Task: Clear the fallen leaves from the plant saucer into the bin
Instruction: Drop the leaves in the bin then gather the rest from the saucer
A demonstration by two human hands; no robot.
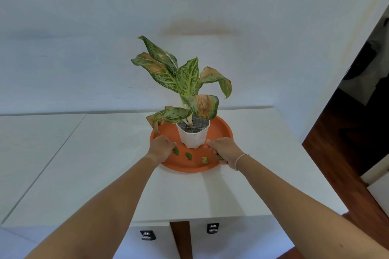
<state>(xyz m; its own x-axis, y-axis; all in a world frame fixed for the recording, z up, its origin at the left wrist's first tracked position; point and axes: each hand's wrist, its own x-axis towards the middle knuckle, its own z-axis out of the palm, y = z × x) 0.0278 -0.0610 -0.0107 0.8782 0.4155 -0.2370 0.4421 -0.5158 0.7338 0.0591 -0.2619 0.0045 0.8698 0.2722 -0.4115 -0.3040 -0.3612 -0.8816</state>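
At frame centre, the left hand [160,147] pinched a green leaf [176,151] on the orange saucer [223,130]; the right hand [224,150] was curled closed around another leaf [219,156].

Both my hands on orange saucer [221,130] atop white bench [105,164] | left hand [161,147] fingers [171,145] pinch green leaf [176,151] | right hand [225,150] closed on leaf scrap [219,156] | two loose leaves [188,155] between | white pot [192,135] centre.

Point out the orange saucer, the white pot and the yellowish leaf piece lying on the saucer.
orange saucer [223,130]: head view, bare right rim.
white pot [192,136]: head view, front wall.
yellowish leaf piece [204,159]: head view, its middle, between the hands.
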